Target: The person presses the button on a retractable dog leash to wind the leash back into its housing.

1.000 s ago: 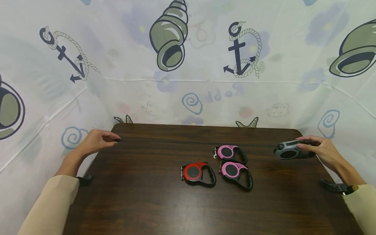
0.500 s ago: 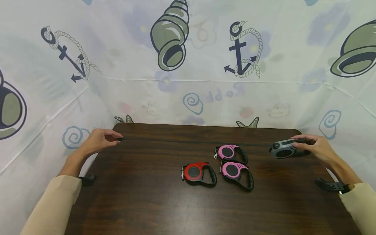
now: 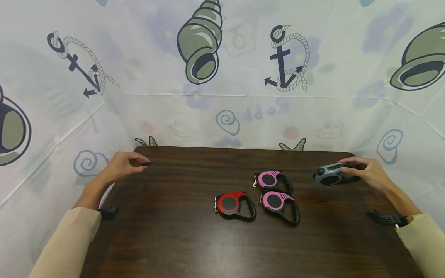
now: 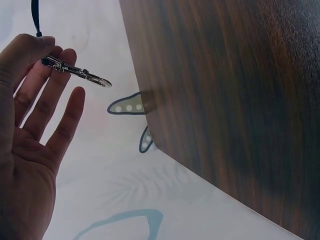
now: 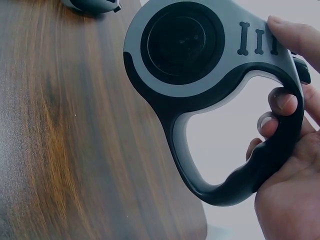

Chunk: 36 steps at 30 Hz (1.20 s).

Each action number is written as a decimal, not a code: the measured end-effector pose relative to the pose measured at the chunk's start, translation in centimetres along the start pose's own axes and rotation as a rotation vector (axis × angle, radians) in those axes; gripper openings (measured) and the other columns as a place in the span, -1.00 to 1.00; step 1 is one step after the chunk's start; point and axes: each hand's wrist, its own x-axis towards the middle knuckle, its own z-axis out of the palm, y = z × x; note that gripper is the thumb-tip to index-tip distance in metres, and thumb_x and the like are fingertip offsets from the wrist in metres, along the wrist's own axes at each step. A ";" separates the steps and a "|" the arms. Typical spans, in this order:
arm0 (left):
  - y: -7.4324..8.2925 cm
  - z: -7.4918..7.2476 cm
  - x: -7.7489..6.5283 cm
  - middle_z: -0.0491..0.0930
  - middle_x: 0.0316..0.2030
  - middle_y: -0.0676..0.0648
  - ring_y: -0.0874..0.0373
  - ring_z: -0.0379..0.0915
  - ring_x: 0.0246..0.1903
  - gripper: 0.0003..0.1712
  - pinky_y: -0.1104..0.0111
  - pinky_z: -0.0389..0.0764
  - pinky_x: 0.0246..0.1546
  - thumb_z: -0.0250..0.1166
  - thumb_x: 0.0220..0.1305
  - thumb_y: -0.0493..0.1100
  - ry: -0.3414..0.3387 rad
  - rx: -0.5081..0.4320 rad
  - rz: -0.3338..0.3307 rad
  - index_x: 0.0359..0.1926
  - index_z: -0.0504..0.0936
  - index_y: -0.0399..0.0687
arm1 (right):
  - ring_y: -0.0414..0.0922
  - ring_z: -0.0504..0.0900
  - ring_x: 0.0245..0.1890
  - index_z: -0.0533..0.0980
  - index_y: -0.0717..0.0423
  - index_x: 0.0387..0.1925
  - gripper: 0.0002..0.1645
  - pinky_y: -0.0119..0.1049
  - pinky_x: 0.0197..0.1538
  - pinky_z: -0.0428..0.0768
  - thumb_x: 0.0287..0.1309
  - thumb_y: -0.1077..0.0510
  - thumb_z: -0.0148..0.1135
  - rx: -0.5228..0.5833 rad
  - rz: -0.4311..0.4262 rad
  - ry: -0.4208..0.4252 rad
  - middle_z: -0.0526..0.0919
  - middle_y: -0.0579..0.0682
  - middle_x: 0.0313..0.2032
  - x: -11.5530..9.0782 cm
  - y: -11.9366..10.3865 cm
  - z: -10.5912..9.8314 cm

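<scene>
A grey-and-black retractable dog leash is gripped by my right hand, the fingers curled through its handle loop. Its black cord runs taut above the table across to my left hand. There my thumb and fingers pinch the cord's end, beside a metal clip seen in the left wrist view. On the table lie a red leash and two pink leashes, the farther one touching the nearer one. Each shows a black handle loop.
The dark wooden table ends at a back edge against a white printed curtain. The curtain also hangs along both sides. Black straps sit at both wrists, the right strap hanging close over the table.
My right hand has moved left with the grey leash, and my left hand has shifted slightly right. The cord between them is shorter. The red and pink leashes lie unmoved.
</scene>
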 end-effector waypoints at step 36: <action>1.8 3.9 2.2 0.83 -0.29 -0.01 0.09 0.74 -0.29 -0.75 0.48 0.62 -0.27 0.58 0.13 -0.39 0.014 -0.059 0.049 -0.15 0.85 -0.10 | -0.09 0.75 -0.27 0.65 0.29 0.13 -0.64 -0.31 -0.22 0.67 0.37 0.23 0.40 0.048 -0.081 -0.046 0.70 -0.30 -0.13 1.2 -2.1 2.4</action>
